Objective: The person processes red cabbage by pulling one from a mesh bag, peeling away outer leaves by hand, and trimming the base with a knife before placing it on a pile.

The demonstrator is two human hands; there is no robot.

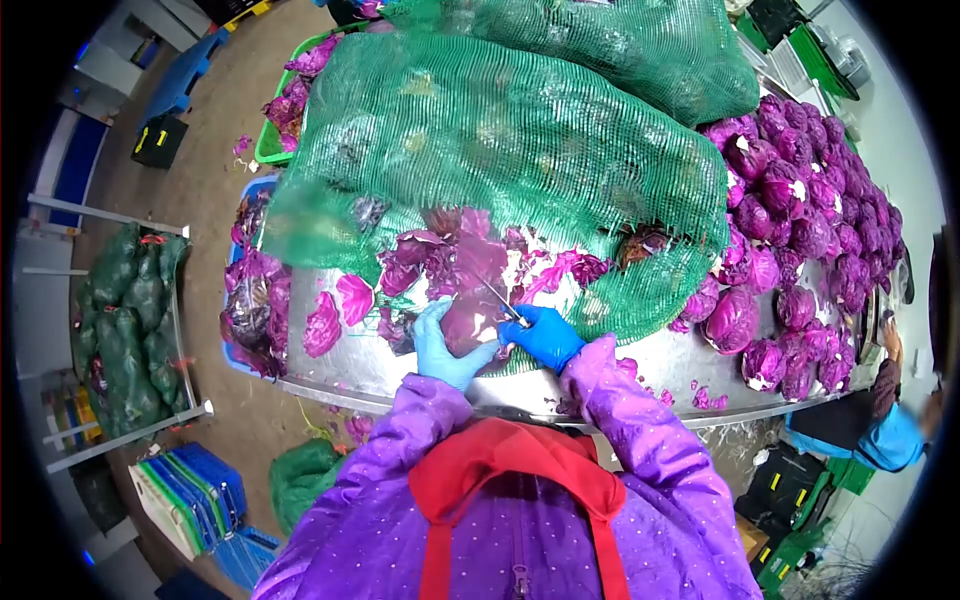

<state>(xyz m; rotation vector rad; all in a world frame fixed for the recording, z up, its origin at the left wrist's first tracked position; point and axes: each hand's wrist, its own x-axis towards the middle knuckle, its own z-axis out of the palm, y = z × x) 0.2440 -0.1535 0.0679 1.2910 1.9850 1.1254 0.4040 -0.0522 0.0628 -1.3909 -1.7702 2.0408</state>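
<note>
My left hand (pixel 452 348), in a light blue glove, curves its fingers and thumb around the near side of a red cabbage (pixel 470 318), which is blurred. In a darker blue glove, my right hand (pixel 545 338) grips a small knife (pixel 495 294), its blade pointing up and left beside the cabbage. Loose purple leaves (pixel 400 262) and trimmings lie just beyond both hands. A large green mesh sack (pixel 500 130) with cabbages inside spreads over the metal table (pixel 340 376), its near edge under the trimmings.
Many red cabbages (pixel 790 230) are heaped on the table's right side. At the left edge, a blue crate (pixel 235 355) and a green crate (pixel 265 150) hold leaves. Full green sacks (pixel 128 330) stand on a cart at left. Another person (pixel 890 430) is at far right.
</note>
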